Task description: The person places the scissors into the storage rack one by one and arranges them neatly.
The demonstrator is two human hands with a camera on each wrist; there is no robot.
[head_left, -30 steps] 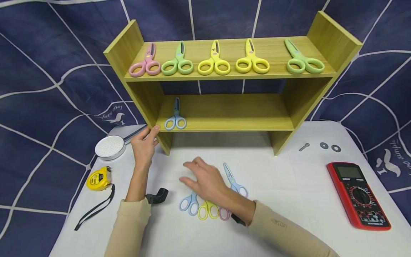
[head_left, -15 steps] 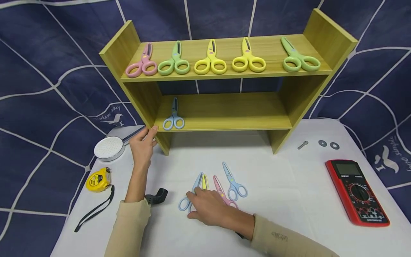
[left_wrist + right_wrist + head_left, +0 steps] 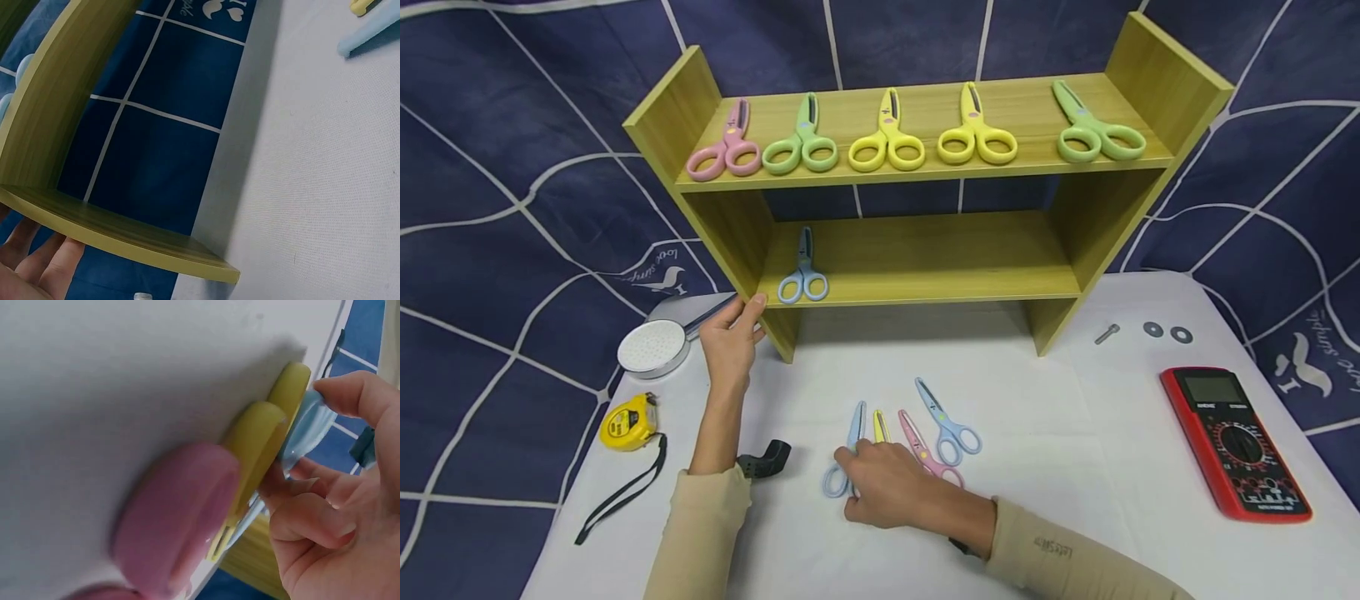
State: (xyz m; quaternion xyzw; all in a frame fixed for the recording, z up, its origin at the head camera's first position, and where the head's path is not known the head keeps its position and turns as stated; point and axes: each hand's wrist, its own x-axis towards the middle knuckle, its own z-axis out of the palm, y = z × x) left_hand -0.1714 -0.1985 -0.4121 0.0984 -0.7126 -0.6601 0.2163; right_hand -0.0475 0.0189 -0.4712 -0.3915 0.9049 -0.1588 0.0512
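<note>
My left hand [image 3: 730, 342] grips the lower left side panel of the wooden shelf [image 3: 940, 258], thumb at its front edge. In the left wrist view its fingers [image 3: 61, 269] lie against that panel [image 3: 125, 234]. My right hand [image 3: 895, 487] is low over the white table, pinching a handle of light blue scissors [image 3: 856, 427]. That blue handle [image 3: 307, 428] sits between thumb and fingers in the right wrist view. Beside it lie yellow scissors [image 3: 881, 427], partly hidden by the hand, pink scissors [image 3: 916, 437] and a second light blue pair [image 3: 946, 427].
Several scissors line the upper shelf board, including a pink pair [image 3: 730, 148]. One blue pair [image 3: 805, 271] lies on the lower board. A shower head [image 3: 653, 347] and tape measure [image 3: 629, 422] lie left; a red multimeter [image 3: 1236, 446], bolt [image 3: 1107, 334] and washers [image 3: 1181, 335] lie right.
My right hand has come down towards me onto the scissors on the table and taken hold of a light blue pair, which has turned slightly. The left hand stays on the shelf.
</note>
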